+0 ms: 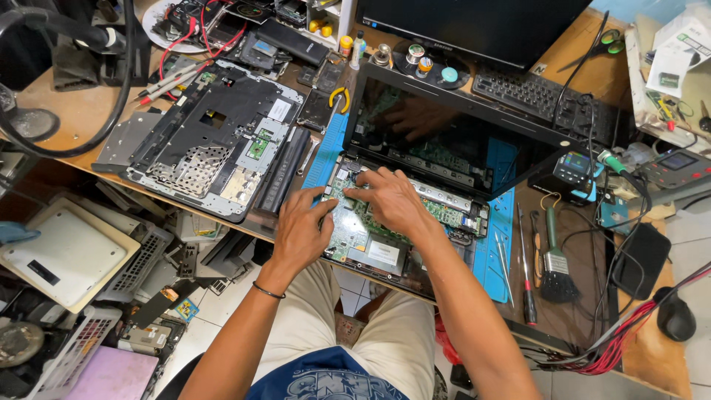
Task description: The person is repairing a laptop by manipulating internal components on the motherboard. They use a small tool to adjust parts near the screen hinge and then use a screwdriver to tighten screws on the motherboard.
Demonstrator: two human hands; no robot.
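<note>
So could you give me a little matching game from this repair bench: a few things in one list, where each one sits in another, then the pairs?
Things:
1. left hand
2. brush
3. removed laptop cover
4. scissors

Places:
A. far right corner of the bench, green handles
B. on the near left edge of the opened laptop's green board
C. lying left of the blue mat
D. right of the blue mat, beside the screwdrivers

Pairs: 1-B, 2-D, 3-C, 4-A
</note>
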